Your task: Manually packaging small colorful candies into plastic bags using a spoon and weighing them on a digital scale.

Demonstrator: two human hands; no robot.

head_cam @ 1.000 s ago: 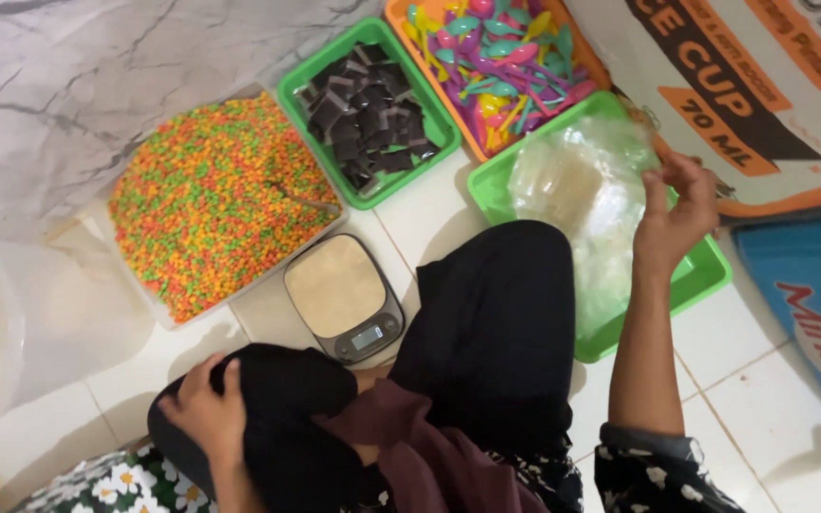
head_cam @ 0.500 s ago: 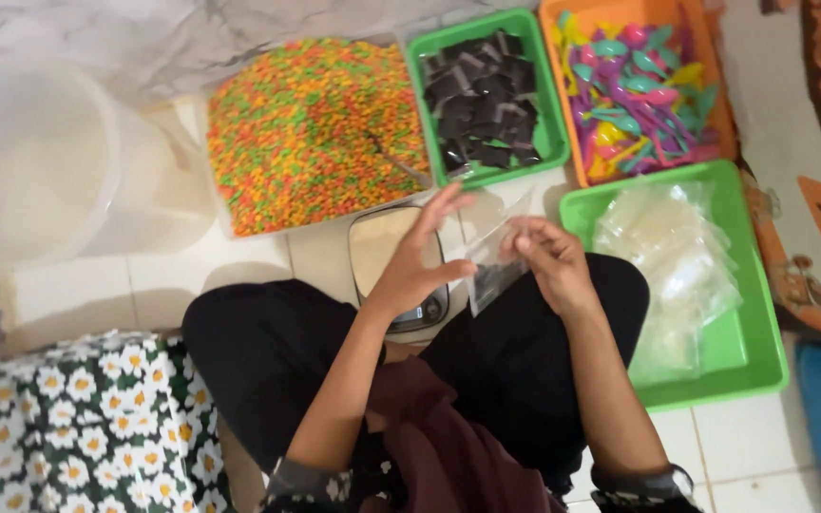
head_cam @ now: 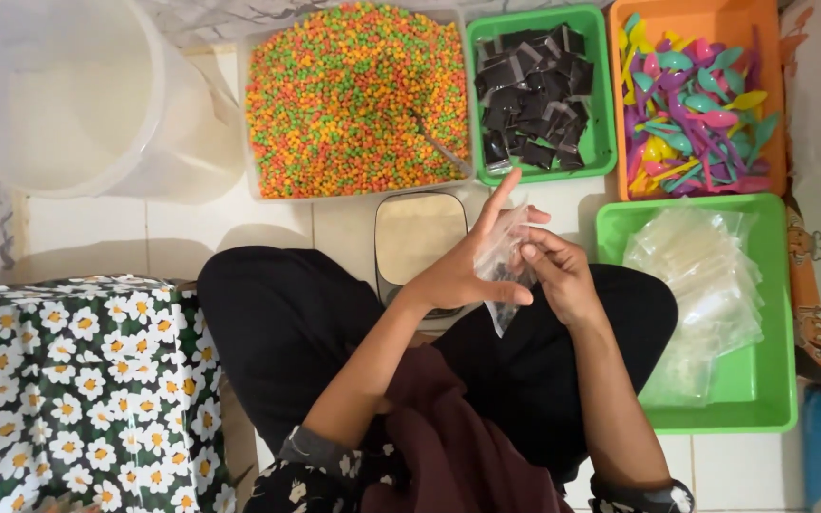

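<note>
Two hands meet over the person's lap, both on one small clear bag (head_cam: 504, 255). The left hand (head_cam: 463, 269) has its thumb and curled fingers pinched on the bag's lower part, while its forefinger points up and away, straight. The right hand (head_cam: 558, 271) is bent in from the other side, fingertips closed on the bag's upper edge. The bag hangs between them, its lower corner drooping toward the black trousers (head_cam: 296, 323).

Just beyond the hands, on the tiled floor, sits a small scale (head_cam: 417, 233) with a pale square platform, partly hidden by the left wrist. Behind it lies a clear tray (head_cam: 251, 114) heaped with orange, green and yellow pellets, a metal scoop handle (head_cam: 439, 147) stuck in the heap. Beside that, a green tray (head_cam: 603, 95) holds dark sachets, and an orange tray (head_cam: 767, 57) holds coloured plastic spoons. To the person's right, another green tray (head_cam: 762, 380) carries a stack of clear bags. A white bucket (head_cam: 59, 90) stands at far left, near a daisy-print cloth (head_cam: 78, 389).
</note>
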